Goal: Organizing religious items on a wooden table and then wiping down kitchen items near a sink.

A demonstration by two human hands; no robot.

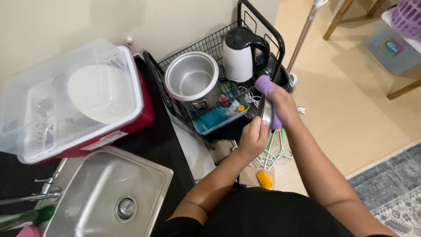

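My right hand (283, 104) grips the purple handle of a metal kitchen tool (264, 86), held out past the counter's edge beside a black wire rack (258, 26). My left hand (253, 138) pinches the tool's shiny metal part (265, 112) just below the handle. Both hands hover over the floor, near the rack's right end. The tool's lower end is hidden behind my left hand.
The rack holds a steel pot (191, 79), a white electric kettle (239, 52) and a blue tray (215, 117). A clear lidded dish box on a red base (70, 103) sits left of it. A steel sink (109, 193) is below. White hangers (274, 153) lie on the floor.
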